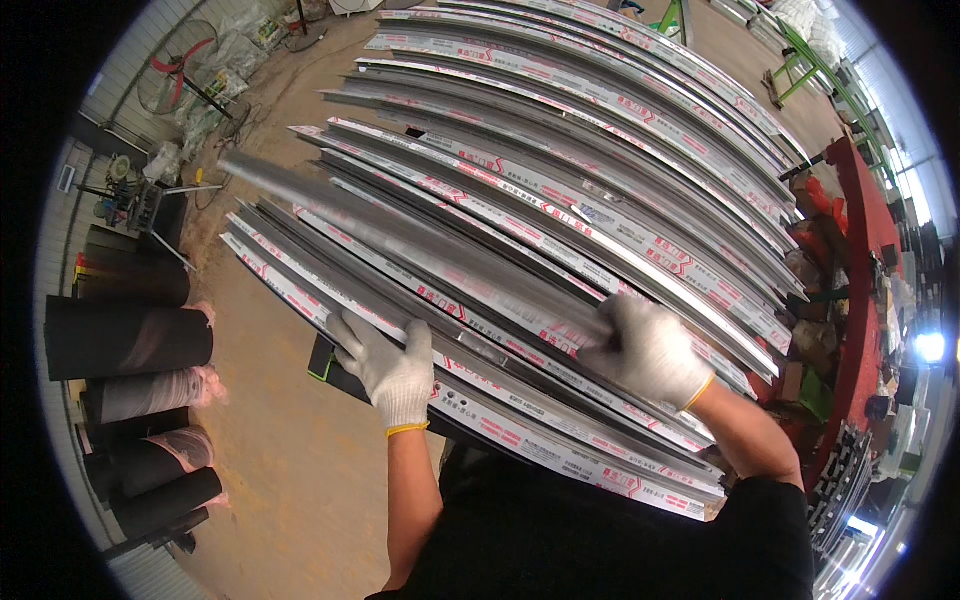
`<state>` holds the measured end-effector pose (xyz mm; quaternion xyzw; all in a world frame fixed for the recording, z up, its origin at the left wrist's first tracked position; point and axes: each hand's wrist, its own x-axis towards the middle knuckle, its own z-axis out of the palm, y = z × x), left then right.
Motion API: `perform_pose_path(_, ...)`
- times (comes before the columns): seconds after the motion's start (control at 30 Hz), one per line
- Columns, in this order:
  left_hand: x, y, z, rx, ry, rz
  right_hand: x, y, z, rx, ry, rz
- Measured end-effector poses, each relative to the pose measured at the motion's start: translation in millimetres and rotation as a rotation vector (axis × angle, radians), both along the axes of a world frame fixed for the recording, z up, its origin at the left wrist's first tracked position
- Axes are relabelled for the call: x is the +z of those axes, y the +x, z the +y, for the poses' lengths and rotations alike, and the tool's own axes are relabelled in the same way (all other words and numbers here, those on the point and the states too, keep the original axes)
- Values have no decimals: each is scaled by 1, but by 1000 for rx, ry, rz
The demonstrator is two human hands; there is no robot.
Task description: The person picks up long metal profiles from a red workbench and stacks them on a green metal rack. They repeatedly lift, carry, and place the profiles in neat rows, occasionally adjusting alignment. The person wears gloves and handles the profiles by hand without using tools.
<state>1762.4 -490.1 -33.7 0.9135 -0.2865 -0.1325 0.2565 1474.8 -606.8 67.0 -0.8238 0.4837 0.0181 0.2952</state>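
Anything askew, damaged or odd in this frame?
One metal profile juts left past its nearest neighbours, breaking the row's line; it and the right hand are blurred. No spill or damage stands out.

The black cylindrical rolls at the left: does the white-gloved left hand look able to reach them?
Probably not from here: a stretch of brown floor separates the left hand from the black rolls.

Wht film strips (580,463) on the long metal profiles (400,243) carry red Chinese chars., repeated, w/ red angular marks alongside & smaller lines of blk txt. From here I also spot a bluish print (597,214) on a mid. profile, too small to read.
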Motion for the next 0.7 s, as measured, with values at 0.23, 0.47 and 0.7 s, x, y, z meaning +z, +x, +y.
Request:
perform_pose_path(0.23,-13,-10,25,173,-513,267,-34,20,55,196,338,11)
perform_pose_path(0.47,-34,1,43,315,-959,1205,-41,24,68,177,298,-92)
perform_pose_path(0.7,-42,6,62,258,-1015,1548,-34,55,55,194,304,-106)
